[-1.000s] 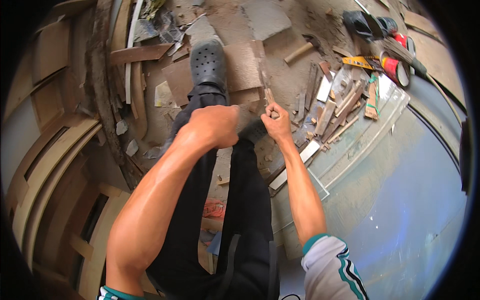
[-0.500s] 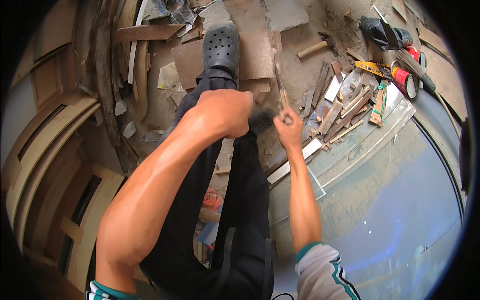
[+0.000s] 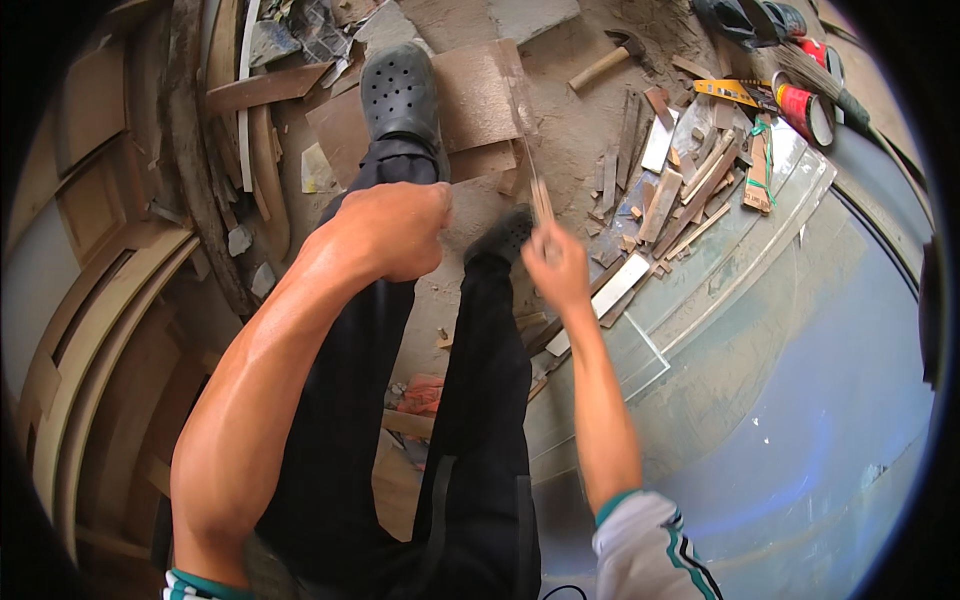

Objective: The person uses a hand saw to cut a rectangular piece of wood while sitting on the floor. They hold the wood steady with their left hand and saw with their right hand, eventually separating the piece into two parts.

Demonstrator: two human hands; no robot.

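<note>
A brown wooden board [image 3: 480, 98] lies on the dirt floor, pinned under my left foot in a dark clog [image 3: 400, 92]. My right hand [image 3: 556, 262] is closed around the wooden handle of a handsaw [image 3: 541, 205]. The saw is blurred, and its thin blade shows nearly edge-on, reaching to the board's right end. Whether the teeth sit in the wood I cannot tell. Over my left leg, my left hand [image 3: 395, 232] is balled in a fist with its back upward. Nothing sticks out of it, and its fingertips are hidden.
Beyond the board lies a hammer [image 3: 605, 65]. Wood offcuts [image 3: 690, 195] are heaped on a glass sheet [image 3: 740, 380] at right, near a yellow level [image 3: 735, 92], a red can [image 3: 803, 112] and a brush [image 3: 825, 82]. Wooden frames [image 3: 110, 300] stand at left.
My right hand has drawn back toward me with the saw, away from the board's end. My left fist has shifted left. The whole view has also moved slightly.
</note>
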